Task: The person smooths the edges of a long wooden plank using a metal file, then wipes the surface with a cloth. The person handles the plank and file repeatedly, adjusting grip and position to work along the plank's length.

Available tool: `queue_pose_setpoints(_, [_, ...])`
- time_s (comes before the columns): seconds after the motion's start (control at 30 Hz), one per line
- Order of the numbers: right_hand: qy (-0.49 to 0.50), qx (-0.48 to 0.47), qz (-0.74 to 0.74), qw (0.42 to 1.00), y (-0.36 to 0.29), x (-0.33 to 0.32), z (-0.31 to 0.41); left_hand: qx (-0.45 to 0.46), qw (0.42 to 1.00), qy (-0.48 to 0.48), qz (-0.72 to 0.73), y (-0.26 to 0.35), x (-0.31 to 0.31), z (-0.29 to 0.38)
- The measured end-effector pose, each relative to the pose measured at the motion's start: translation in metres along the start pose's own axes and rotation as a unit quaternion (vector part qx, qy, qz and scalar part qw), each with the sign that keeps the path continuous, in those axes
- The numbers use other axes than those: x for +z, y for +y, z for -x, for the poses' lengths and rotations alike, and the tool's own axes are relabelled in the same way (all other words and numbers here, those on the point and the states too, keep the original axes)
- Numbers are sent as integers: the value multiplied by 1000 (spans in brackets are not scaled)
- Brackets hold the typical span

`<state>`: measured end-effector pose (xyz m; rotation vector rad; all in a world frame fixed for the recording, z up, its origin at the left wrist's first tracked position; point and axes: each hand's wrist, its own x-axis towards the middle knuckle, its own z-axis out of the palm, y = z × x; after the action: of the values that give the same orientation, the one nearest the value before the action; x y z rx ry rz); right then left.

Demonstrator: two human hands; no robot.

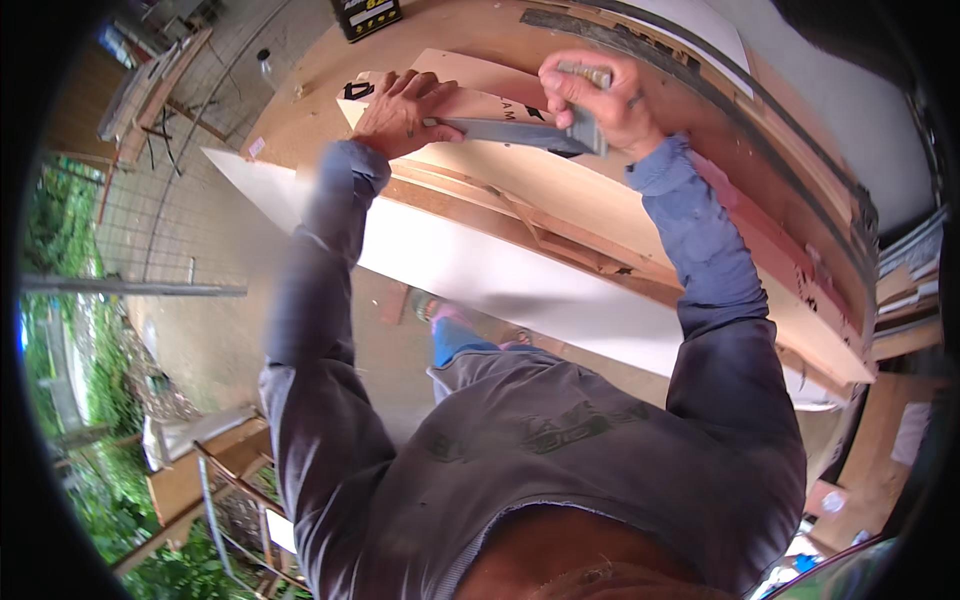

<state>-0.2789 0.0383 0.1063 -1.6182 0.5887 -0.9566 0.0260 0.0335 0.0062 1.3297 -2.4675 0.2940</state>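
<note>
My left hand (409,112) lies over the left end of a light wooden board (487,101) that bears black printing. Its thumb presses on the end of a long flat grey strip (517,133), apparently metal, along the board's near side. My right hand (600,97) is closed around a hand tool (589,135) with a yellowish handle and a flat grey blade. The blade is blurred and meets the strip's right end; whether they are one piece, I cannot tell. Below is a long wooden panel (600,217) over a white panel (465,244).
A brown worktable (300,97) carries the boards. A black can (367,16) stands at its far edge, and a clear bottle (265,66) is beyond its left side. Dark strips (585,28) lie along the far side. A wooden bench (154,90) stands at far left.
</note>
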Motion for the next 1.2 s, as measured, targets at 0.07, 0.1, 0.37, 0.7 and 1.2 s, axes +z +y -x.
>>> queue_pose_setpoints(0.07, [0, 13, 30, 999, 23, -7, 20, 4, 1000, -6, -6, 3, -3, -4])
queue_pose_setpoints(0.1, [-4, 18, 45, 999, 27, -12, 24, -5, 999, -38, -9, 6, -6, -6])
queue_pose_setpoints(0.37, [3, 44, 107, 993, -53, -37, 21, 72, 960, -157, 220, 44, -35, -49])
queue_pose_setpoints(0.7, [46, 75, 70, 994, -24, -55, 62, 189, 979, 23, 68, 80, 7, -51])
queue_pose_setpoints(1.2, [64, 32, 134, 988, -62, -62, 79, 101, 993, 29, 55, 99, 16, -54])
